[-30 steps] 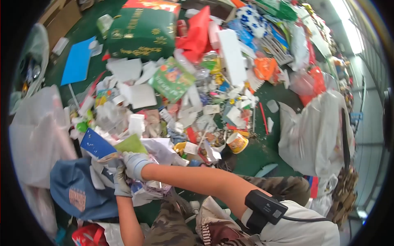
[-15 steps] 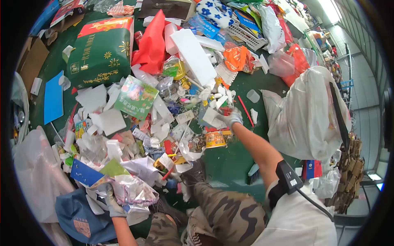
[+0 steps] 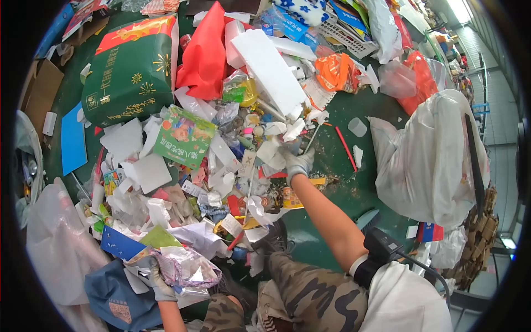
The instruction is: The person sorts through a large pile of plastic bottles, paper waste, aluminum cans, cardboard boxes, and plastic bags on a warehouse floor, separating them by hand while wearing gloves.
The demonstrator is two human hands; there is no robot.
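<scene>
Mixed litter covers the green surface. My right hand (image 3: 300, 164), in a pale glove, is in the middle of the pile, beside white scraps (image 3: 271, 152) and above a yellow-orange tub (image 3: 291, 197). Its fingers are partly hidden among the scraps, so a grip cannot be made out. At the lower left my gloved left hand (image 3: 160, 282) is closed round the edge of a bundle of paper and silvery wrap (image 3: 191, 266). A dark blue card (image 3: 120, 242) and a green card (image 3: 159, 238) stick out of that bundle. Beside it lies a blue cloth bag (image 3: 118, 296).
A large green box (image 3: 133, 72) lies at the upper left, a red bag (image 3: 203, 55) and white foam block (image 3: 271, 72) at the top. A full white sack (image 3: 431, 157) stands at the right. A red stick (image 3: 345, 148) and a brush (image 3: 367, 219) lie near my right arm.
My right hand has moved a little left within the pile, and white scraps near it have shifted. The left hand keeps its bundle. The whole view has shifted slightly.
</scene>
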